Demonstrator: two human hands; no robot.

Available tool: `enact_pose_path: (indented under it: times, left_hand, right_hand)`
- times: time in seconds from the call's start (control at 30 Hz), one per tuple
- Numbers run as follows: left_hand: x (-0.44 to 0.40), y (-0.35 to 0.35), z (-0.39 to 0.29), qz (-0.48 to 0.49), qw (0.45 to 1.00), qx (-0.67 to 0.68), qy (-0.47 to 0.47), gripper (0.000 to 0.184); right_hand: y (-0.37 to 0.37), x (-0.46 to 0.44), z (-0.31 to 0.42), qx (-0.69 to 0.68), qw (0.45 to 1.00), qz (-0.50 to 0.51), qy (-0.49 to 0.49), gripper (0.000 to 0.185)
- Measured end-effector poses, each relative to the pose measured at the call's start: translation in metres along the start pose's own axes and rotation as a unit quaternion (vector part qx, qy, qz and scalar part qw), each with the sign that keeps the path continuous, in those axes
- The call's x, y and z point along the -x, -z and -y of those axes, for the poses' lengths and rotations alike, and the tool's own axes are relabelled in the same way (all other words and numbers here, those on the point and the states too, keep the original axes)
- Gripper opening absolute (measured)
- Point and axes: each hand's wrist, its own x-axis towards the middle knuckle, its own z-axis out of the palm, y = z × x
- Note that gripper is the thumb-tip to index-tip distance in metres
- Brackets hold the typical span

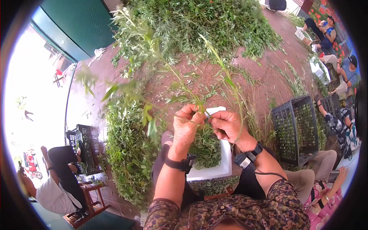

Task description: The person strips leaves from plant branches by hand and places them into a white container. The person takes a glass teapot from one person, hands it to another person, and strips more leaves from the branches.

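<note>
My left hand (186, 122) is closed on a leafy green plant stem (176, 74) that rises from the fingers toward the upper left, its outer leaves blurred. Close beside it, my right hand (227, 124) pinches a part of the greenery, with a thin stalk (229, 78) standing up near the fingers. The fingertips of both hands almost meet. Below them is a white foam box (226, 159) between my knees, with cut leafy tops (207, 149) inside. Exactly where each stem ends is hidden by the fingers.
A large heap of leafy stalks (199, 27) lies ahead, and another pile (128, 149) is at my left. Black plastic crates (294, 130) stand at the right, another crate (86, 147) at the left. People sit on both sides, one on a wooden stool (90, 203).
</note>
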Motion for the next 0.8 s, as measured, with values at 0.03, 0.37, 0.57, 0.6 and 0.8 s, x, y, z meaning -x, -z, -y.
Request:
enact_pose_path:
  times: [0.03,0.37,0.57,0.6,0.8]
  left_hand:
    - [0.0,0.001,0.0,-0.009,0.999,-0.031,-0.002,0.007]
    - [-0.005,0.011,0.011,-0.076,0.979,-0.158,-0.099,0.009]
    - [-0.006,0.009,0.009,-0.099,0.944,-0.29,-0.119,0.033]
    - [-0.004,0.006,0.001,-0.135,0.939,-0.299,-0.106,0.035]
    - [-0.012,0.01,0.014,-0.135,0.961,-0.196,-0.142,0.024]
  right_hand:
    - [0.0,0.0,0.001,0.004,1.0,-0.002,-0.006,0.02]
    - [0.013,-0.006,-0.001,-0.078,0.993,0.037,-0.077,0.018]
    - [0.003,-0.002,0.003,0.118,0.992,0.008,-0.047,0.018]
    - [0.0,0.0,0.006,0.154,0.988,0.006,-0.014,0.019]
    - [0.0,-0.009,-0.018,0.229,0.957,-0.022,0.176,0.012]
